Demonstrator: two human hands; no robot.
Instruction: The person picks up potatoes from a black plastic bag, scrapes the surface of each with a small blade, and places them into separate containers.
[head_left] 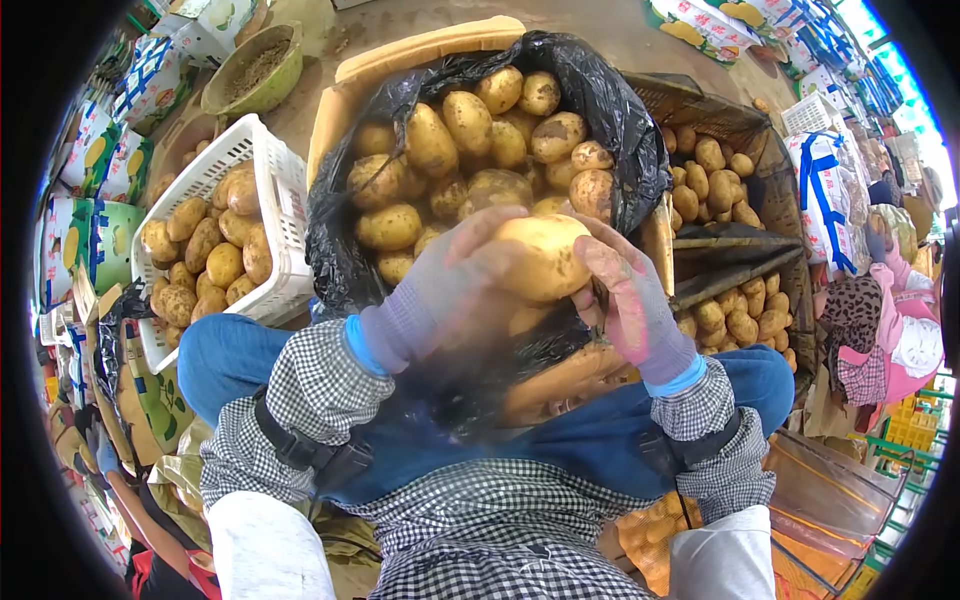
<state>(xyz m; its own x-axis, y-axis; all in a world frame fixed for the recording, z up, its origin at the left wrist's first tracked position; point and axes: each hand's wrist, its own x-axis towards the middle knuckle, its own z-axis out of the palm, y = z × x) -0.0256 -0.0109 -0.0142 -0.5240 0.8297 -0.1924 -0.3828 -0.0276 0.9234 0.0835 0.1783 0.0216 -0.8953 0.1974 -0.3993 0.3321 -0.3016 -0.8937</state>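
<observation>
A large yellow potato (545, 258) is held between my two gloved hands, above the near side of a cardboard box (325, 135) lined with a black plastic bag (625, 110). My left hand (455, 275) grips the potato's left end, its fingers partly smeared. On the right end, my right hand (630, 290) closes with fingers and thumb around it. Both gloves are purple-grey, and the right one has pinkish fingers. Several soil-marked potatoes (432, 140) fill the bag just beyond my hands.
Left stands a white plastic crate (285, 190) of potatoes, with a green basin (285, 75) of dirt behind it. A dark divided container (775, 160) with potatoes is on the right. Printed cartons (110, 235) line the left. People sit at far right (885, 330) and lower left (150, 520).
</observation>
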